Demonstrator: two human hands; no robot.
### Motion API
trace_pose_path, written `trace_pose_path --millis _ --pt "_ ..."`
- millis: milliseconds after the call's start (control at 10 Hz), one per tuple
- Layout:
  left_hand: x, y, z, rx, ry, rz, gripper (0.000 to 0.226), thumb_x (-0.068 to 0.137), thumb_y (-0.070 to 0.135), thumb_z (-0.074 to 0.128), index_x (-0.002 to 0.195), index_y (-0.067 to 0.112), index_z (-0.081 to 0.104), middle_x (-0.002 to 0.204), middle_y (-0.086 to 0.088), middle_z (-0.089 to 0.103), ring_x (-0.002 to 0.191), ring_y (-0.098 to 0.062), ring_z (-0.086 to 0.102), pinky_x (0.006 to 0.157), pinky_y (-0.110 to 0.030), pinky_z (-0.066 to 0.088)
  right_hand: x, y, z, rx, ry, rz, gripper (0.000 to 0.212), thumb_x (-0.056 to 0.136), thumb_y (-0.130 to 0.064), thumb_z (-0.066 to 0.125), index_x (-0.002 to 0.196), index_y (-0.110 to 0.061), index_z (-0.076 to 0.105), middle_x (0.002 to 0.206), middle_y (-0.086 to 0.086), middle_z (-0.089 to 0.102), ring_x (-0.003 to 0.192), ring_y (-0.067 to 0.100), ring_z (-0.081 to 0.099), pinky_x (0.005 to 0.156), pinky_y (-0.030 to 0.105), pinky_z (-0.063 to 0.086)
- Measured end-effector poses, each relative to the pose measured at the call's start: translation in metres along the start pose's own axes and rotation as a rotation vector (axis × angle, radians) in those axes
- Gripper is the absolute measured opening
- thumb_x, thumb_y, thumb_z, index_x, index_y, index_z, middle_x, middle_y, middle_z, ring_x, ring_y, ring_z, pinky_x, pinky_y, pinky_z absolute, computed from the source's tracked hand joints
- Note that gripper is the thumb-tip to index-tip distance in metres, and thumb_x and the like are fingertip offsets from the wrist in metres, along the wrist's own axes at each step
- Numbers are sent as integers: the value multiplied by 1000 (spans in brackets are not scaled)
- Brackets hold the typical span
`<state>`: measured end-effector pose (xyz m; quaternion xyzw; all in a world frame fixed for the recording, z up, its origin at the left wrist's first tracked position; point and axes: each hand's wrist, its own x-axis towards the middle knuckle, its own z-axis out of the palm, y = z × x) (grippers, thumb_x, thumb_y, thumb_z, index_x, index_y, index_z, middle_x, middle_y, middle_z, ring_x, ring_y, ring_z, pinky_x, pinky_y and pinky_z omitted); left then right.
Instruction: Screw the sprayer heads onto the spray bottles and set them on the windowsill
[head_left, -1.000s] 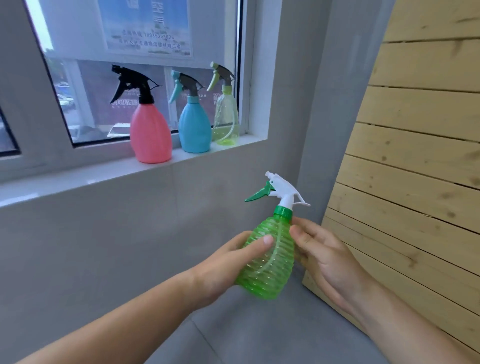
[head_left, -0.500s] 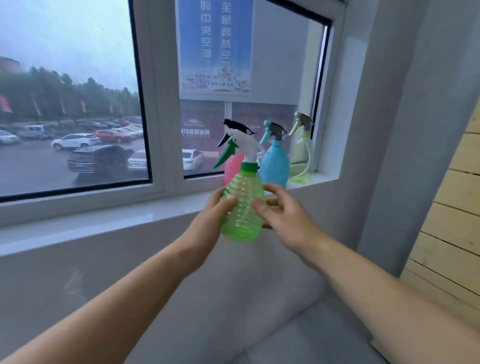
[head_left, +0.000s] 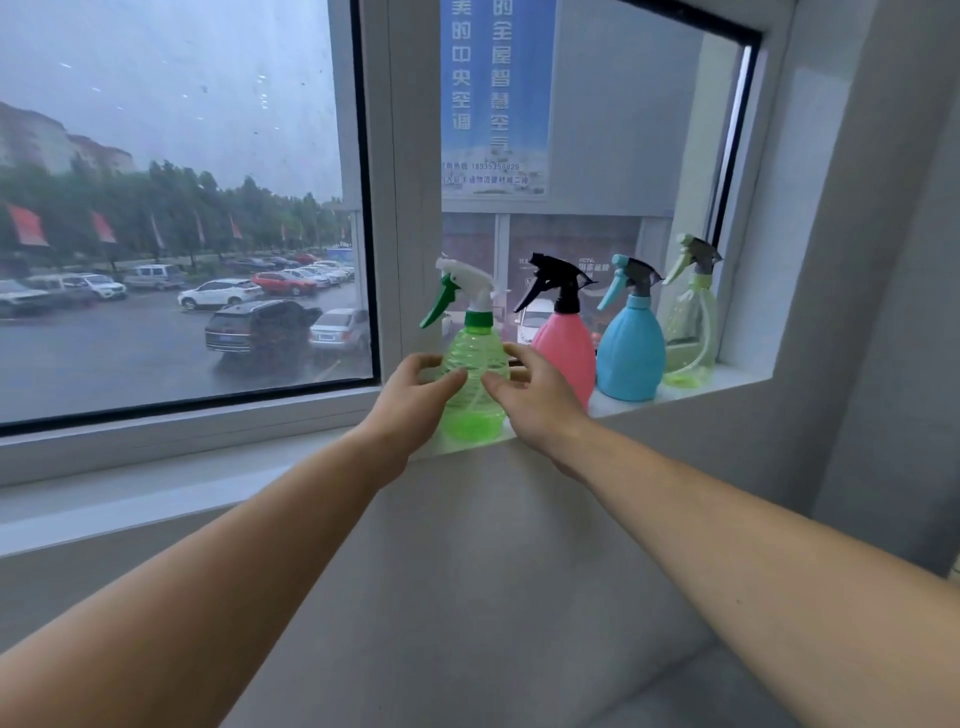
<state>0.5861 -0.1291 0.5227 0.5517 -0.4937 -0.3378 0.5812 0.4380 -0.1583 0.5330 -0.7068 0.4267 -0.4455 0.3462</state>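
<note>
Translucent green ribbed spray bottle (head_left: 474, 384), white sprayer head (head_left: 465, 278) with green trigger fitted, stands upright on the windowsill (head_left: 691, 387). Left hand (head_left: 413, 402) and right hand (head_left: 535, 397) cup its sides, fingers curled around it. Pink bottle (head_left: 566, 348) stands just beside.

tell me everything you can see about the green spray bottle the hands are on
The green spray bottle is clear green ribbed plastic, with a green collar, a white sprayer head and a green trigger pointing left. It stands upright on the windowsill, leftmost in a row, just left of the pink bottle. The left hand and right hand cup its sides, fingers loosely curled against it.
</note>
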Motion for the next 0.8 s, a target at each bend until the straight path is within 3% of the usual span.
trace_pose_path --millis 100,200,300,500,600,700,800 --pt "7 -5 3 -19 34 -7 42 93 34 69 129 17 58 95 -3 65 63 -8 57 64 -26 46 4 1 3 -47 11 -10 64 86 -39 62 146 -26 43 129 7 63 115 24 62 101 45 50" --pt "11 -9 5 -2 55 8 41 93 35 69 129 19 57 86 1 61 56 -6 54 57 -22 44 5 1 4 -47 20 -5 61 89 -33 63 146 -23 43 121 2 64 110 19 63 101 42 50" --pt "14 -10 5 2 57 23 46 92 36 71 132 17 58 97 -6 66 59 -8 57 65 -25 47 4 6 3 -1 20 -27 51 93 -21 63 142 -20 47 93 -17 56 84 -1 56 85 22 52" --pt "16 -12 4 -23 31 21 51 95 35 68 141 15 56 127 -15 71 86 -21 69 84 -30 52 4 9 5 -1 38 -53 51 92 -15 64 140 -18 48 90 -18 53 82 -2 55 83 23 51" --pt "18 -15 5 -8 60 28 57 95 35 67 146 14 51 137 -24 64 123 -42 62 99 -43 53 5 11 4 11 30 -52 50 92 -14 64 138 -16 48 93 -12 55 81 -1 56 65 6 44" --pt "14 -12 4 0 66 16 69 91 44 69 150 17 46 143 -20 59 131 -40 57 111 -47 48 -2 9 3 7 41 -37 54 90 -18 67 140 -16 46 93 -14 54 93 8 60 75 13 46" --pt "10 -6 4 61 161 26 67 93 46 66 150 16 45 141 -10 58 120 -25 60 94 -34 48 -7 14 0 -16 89 -17 63 87 -29 70 143 -18 44 123 2 57 118 19 56 100 33 47"
